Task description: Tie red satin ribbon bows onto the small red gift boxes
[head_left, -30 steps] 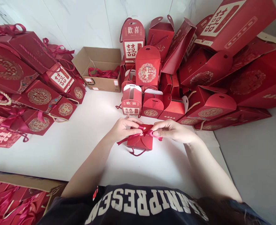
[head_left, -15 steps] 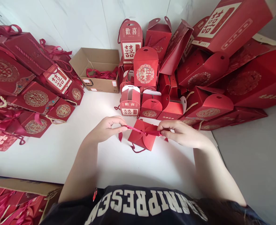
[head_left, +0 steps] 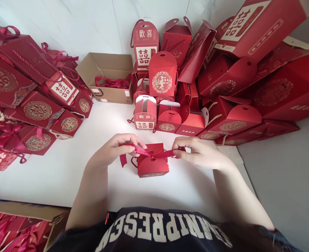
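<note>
A small red gift box (head_left: 151,168) sits on the white table in front of me, its top flaps folded down. A dark pink ribbon (head_left: 165,154) crosses at the middle of its lid, over the flap holes. My left hand (head_left: 120,148) pinches the ribbon on the left side, with a loose tail hanging below the fingers. On the right, my right hand (head_left: 193,150) pinches the other side, the ribbon running straight from its fingertips to the crossing. A dark red cord shows at the box's left side, partly hidden.
Several red gift boxes (head_left: 163,73) are stacked at the back and right. A cardboard box (head_left: 112,94) holding ribbons stands against the wall. Ribboned red boxes (head_left: 40,110) pile up at the left. A carton (head_left: 60,218) with more red boxes is at the lower left.
The small box has turned and moved slightly left and nearer to me, so its front side faces me. My left hand has shifted its hold on the ribbon; both hands still pinch it.
</note>
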Motion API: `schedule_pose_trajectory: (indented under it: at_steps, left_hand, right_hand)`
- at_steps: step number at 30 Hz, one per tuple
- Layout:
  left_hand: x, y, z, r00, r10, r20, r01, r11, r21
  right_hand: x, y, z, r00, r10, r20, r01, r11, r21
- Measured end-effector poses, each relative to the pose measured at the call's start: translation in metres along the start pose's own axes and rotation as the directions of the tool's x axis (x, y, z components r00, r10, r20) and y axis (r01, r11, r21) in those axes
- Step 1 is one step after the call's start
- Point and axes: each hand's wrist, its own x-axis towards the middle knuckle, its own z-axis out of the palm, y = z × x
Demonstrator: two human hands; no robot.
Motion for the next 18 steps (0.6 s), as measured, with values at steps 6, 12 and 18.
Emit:
schedule_pose_trajectory:
  at_steps: [6, 12, 18]
  left_hand:
    - [-0.012, 0.006, -0.004, 0.945, -0.284, 0.162, 0.244, 0.943, 0.228]
    - [-0.015, 0.007, -0.002, 0.925, -0.262, 0.274, 0.197, 0.95, 0.243]
    - [-0.006, 0.0, 0.006, 0.957, -0.243, 0.156, 0.205, 0.953, 0.224]
  right_hand:
    - [0.007, 0.006, 0.009, 0.985, 0.147, 0.093, -0.159, 0.977, 0.145]
    - [0.015, 0.002, 0.024, 0.987, 0.123, 0.102, -0.146, 0.953, 0.267]
    - [0.018, 0.002, 0.039, 0.999, 0.028, -0.017, -0.026, 0.992, 0.124]
